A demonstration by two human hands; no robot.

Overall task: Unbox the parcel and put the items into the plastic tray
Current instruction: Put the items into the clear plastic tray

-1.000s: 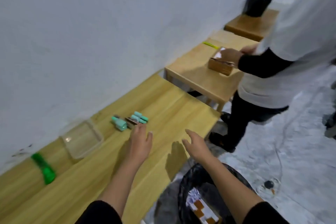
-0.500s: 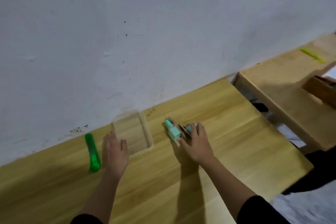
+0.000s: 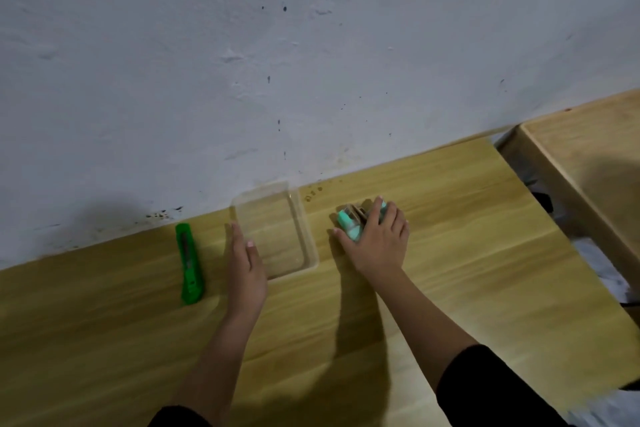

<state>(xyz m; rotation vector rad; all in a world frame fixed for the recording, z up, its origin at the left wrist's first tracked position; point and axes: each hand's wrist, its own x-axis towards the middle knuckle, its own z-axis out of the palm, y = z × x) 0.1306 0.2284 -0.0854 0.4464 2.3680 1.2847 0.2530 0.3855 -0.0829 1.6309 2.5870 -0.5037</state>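
A clear plastic tray stands empty on the wooden table, close to the wall. My left hand lies flat against the tray's left edge, fingers together, holding nothing. To the right of the tray sits a small cluster of mint-green items with a brown piece among them. My right hand covers that cluster, fingers curled over the items; most of them are hidden under it.
A green utility knife lies left of my left hand. The wall runs right behind the tray. A second wooden table stands to the right, across a narrow gap.
My right hand has closed further over the mint-green items. My left hand has moved up against the tray's left side. The view has shifted left and down.
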